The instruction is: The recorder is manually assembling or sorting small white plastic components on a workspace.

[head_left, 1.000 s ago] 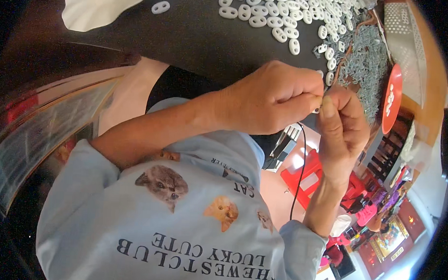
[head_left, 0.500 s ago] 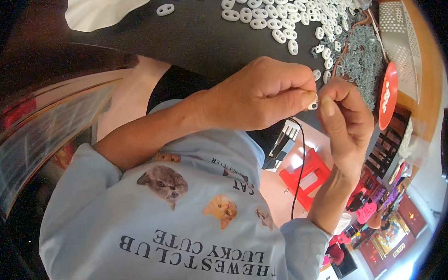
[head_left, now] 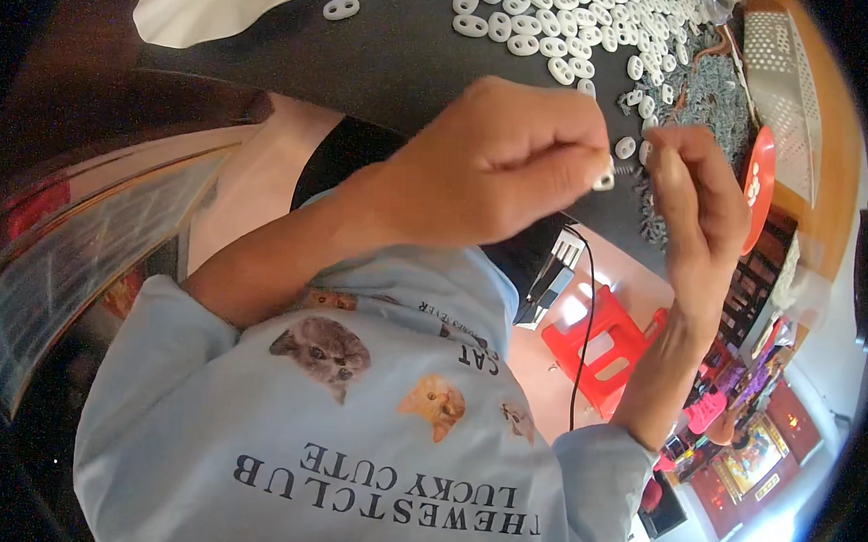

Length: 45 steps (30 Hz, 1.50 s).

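At centre frame the left hand (head_left: 495, 168) pinches a small white oval piece (head_left: 604, 179) between closed fingertips. Just right of it, the right hand (head_left: 695, 199) closes narrowly on what seems a tiny grey metal part (head_left: 627, 169), too small to tell for certain. This looks like joining the two; next comes fine alignment. More white pieces (head_left: 557, 27) dot the dark table (head_left: 384, 59) above.
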Motion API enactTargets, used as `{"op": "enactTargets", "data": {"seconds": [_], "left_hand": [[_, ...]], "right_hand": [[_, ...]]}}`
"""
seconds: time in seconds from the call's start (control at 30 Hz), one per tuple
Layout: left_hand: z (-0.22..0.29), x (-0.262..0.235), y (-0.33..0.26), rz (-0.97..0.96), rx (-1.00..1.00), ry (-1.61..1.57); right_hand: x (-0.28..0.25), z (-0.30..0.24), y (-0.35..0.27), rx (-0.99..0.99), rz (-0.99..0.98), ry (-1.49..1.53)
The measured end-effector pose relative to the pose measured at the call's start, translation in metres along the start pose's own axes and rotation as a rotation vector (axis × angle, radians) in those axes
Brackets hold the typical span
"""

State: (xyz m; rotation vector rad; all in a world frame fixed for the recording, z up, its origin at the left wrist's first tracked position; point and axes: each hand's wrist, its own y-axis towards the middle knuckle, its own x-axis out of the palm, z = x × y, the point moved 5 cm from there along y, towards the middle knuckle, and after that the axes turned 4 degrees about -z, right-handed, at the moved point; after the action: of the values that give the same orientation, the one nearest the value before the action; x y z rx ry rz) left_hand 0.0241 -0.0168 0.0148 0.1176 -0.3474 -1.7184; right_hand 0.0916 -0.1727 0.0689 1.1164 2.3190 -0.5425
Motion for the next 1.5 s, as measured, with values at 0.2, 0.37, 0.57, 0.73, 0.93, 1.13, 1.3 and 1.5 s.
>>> {"op": "enactTargets", "data": {"seconds": [0.2,0.37,0.57,0.73,0.93,1.13,1.3,1.5], "left_hand": [[-0.018,-0.004,-0.002,-0.012,-0.187,-0.155],[-0.019,-0.005,-0.002,-0.030,-0.161,-0.105],[-0.017,-0.007,0.000,-0.002,-0.058,0.006],[-0.018,-0.009,0.001,-0.006,-0.062,0.041],[-0.015,-0.011,0.000,0.013,-0.092,0.009],[-0.015,-0.009,-0.001,0.025,-0.157,-0.153],[-0.014,-0.002,0.002,-0.065,-0.266,-0.164],[-0.010,0.003,0.004,-0.180,-0.253,-0.131]], "right_hand": [[0.024,-0.003,0.033,-0.359,0.019,-0.584],[0.030,0.003,0.044,-0.346,-0.013,-0.724],[0.030,0.009,0.051,-0.334,-0.061,-0.682],[0.028,0.014,0.051,-0.254,-0.087,-0.529],[0.015,0.020,0.030,0.082,-0.181,0.171],[0.009,0.029,0.010,0.198,-0.225,0.455],[0.008,0.028,0.001,0.119,-0.251,0.485],[0.003,0.020,-0.005,0.105,-0.238,0.484]]}}
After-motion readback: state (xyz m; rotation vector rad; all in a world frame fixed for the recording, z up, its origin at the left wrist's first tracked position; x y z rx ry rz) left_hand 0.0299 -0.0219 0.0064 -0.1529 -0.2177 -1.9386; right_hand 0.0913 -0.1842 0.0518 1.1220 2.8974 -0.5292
